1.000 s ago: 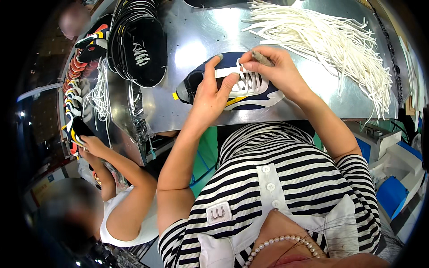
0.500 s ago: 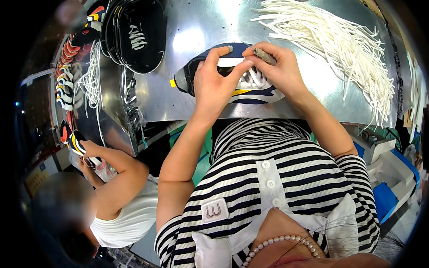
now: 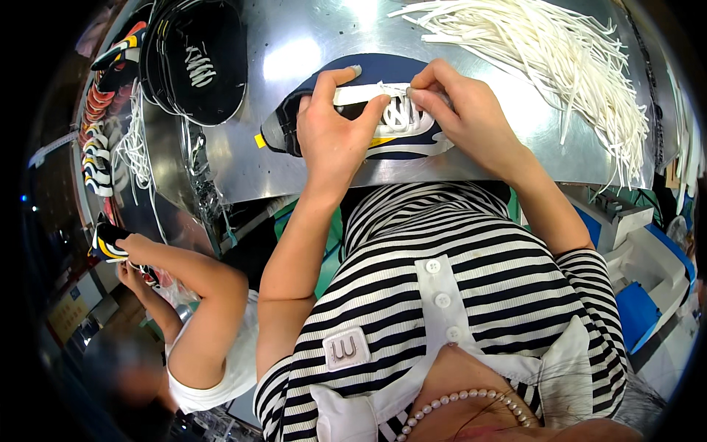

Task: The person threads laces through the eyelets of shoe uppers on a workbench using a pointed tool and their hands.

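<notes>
A navy, white and yellow sneaker upper lies on the metal table in front of me, its lacing side up. White shoelace criss-crosses through its eyelets. My left hand grips the upper, index finger along the far side of the opening and thumb by the lacing. Thumb and fingertips of my right hand are pinched together at the far eyelet row, on the white lace. Whether a tool lies within the right hand is hidden by its fingers.
Loose white laces are heaped at the table's right. Stacked black pieces with white lacing stand at far left. Beyond are a row of shoe uppers and hanging laces. A co-worker handles a shoe at left.
My right hand's grip has shifted to the lace by the eyelets; the wrapped tool handle seen in it before no longer shows. The table scene has shifted slightly left and up in view.
</notes>
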Motion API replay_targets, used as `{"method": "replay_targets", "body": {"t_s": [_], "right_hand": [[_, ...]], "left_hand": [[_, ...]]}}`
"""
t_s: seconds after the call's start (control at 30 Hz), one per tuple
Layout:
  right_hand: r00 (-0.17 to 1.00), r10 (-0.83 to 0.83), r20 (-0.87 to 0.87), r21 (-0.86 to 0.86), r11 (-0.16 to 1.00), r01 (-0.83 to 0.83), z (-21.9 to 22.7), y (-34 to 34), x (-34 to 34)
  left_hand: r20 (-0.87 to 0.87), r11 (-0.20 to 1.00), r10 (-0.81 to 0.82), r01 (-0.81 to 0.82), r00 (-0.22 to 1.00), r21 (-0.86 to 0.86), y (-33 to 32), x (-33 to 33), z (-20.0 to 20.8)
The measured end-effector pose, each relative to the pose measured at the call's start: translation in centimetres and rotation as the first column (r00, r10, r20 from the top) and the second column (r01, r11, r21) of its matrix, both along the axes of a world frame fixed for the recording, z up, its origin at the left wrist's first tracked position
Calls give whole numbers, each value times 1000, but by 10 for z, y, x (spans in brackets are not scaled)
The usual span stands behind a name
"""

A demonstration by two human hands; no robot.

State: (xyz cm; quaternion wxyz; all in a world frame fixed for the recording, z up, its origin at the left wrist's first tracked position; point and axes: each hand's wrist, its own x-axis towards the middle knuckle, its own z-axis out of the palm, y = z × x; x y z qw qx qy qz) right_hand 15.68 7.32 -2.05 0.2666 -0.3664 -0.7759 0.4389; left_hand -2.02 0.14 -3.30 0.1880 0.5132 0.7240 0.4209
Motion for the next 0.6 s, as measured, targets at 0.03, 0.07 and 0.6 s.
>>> {"method": "replay_targets", "body": {"t_s": [0.03,0.07,0.6], "right_hand": [[1000,14,23,-13,1000,-14,1,0,1],[1000,8,21,-14,1000,-8,2,1,2],[956,44,291,504,842,-193,-7,18,-10]], "left_hand": [[31,1000,-2,2,1000,-5,0,2,0],[29,1000,-8,8,1000,-6,1,3,1],[459,999,-25,42,888,-28,11,32,13]]}}
